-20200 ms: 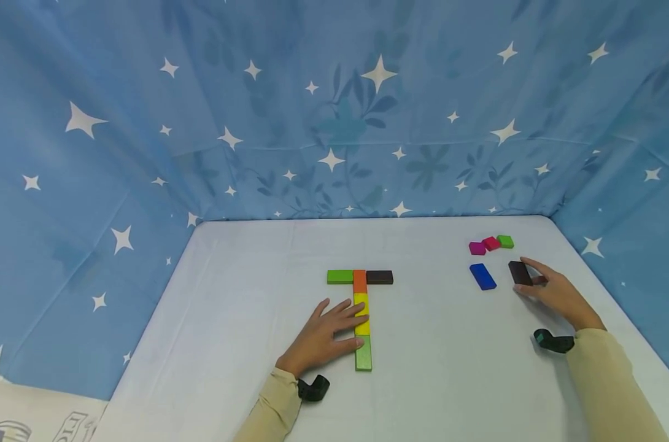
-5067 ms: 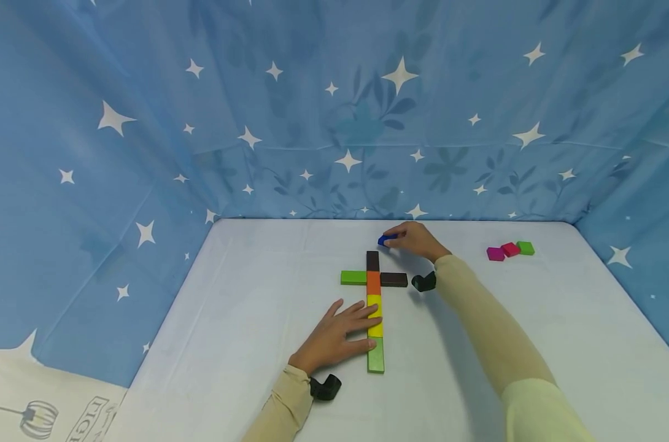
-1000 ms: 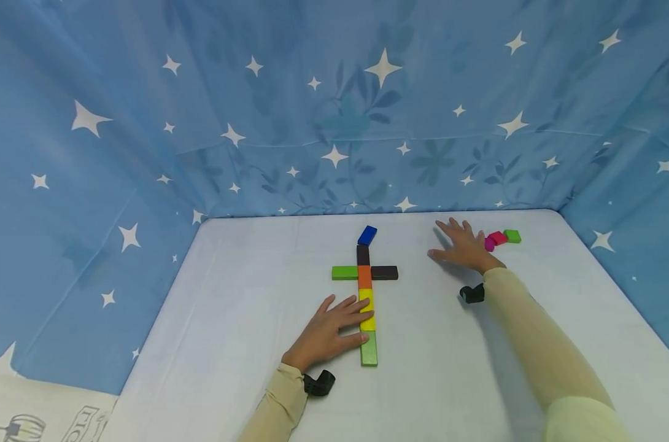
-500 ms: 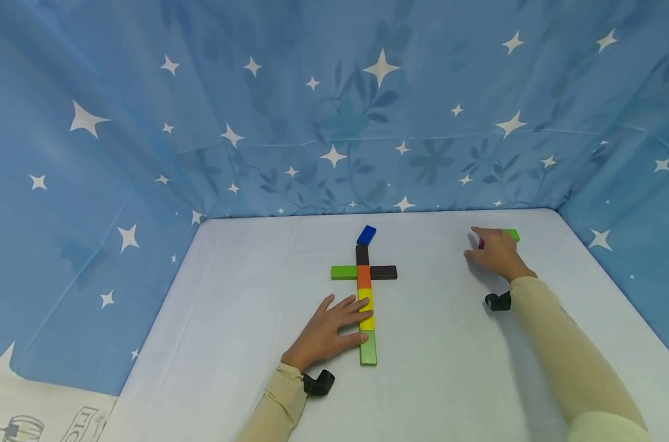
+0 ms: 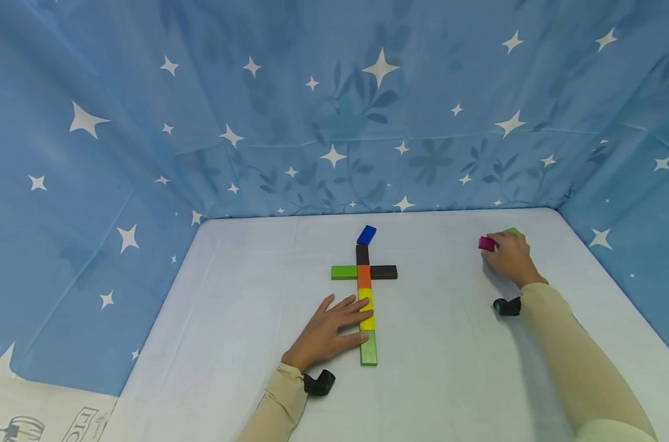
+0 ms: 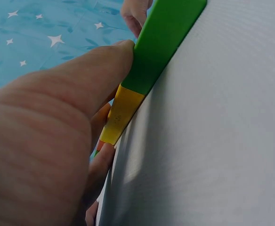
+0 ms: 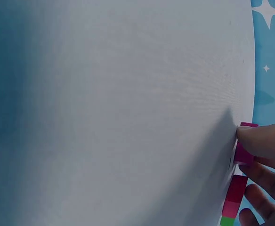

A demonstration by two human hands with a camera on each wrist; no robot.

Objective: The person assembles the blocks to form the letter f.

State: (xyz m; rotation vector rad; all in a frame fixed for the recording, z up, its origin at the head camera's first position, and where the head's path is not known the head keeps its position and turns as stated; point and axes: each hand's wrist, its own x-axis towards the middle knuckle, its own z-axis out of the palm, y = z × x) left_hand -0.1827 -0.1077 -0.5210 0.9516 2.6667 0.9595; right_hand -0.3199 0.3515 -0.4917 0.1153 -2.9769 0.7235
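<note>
My left hand (image 5: 329, 334) lies with fingers spread over the yellow block (image 5: 366, 319) and touches the light green block (image 5: 369, 348) with its thumb. These blocks form a column with an orange block (image 5: 364, 277) and a dark brown block (image 5: 363, 255). A green block (image 5: 344, 272) and another dark brown block (image 5: 384, 272) flank the orange one. Angled at the column's far end is a blue block (image 5: 366, 234). At the right, my right hand (image 5: 512, 258) pinches a small magenta block (image 5: 486, 244) between thumb and fingers.
In the right wrist view, a red block (image 7: 235, 195) and a green block (image 7: 227, 221) lie beside the magenta one, under my fingers. The white table (image 5: 246, 294) ends at a blue starry curtain (image 5: 290, 123) behind and at both sides.
A dark brown block and then the blue block joined the column's far end. My right hand has since moved right and grasped the magenta block. My left hand keeps its place.
</note>
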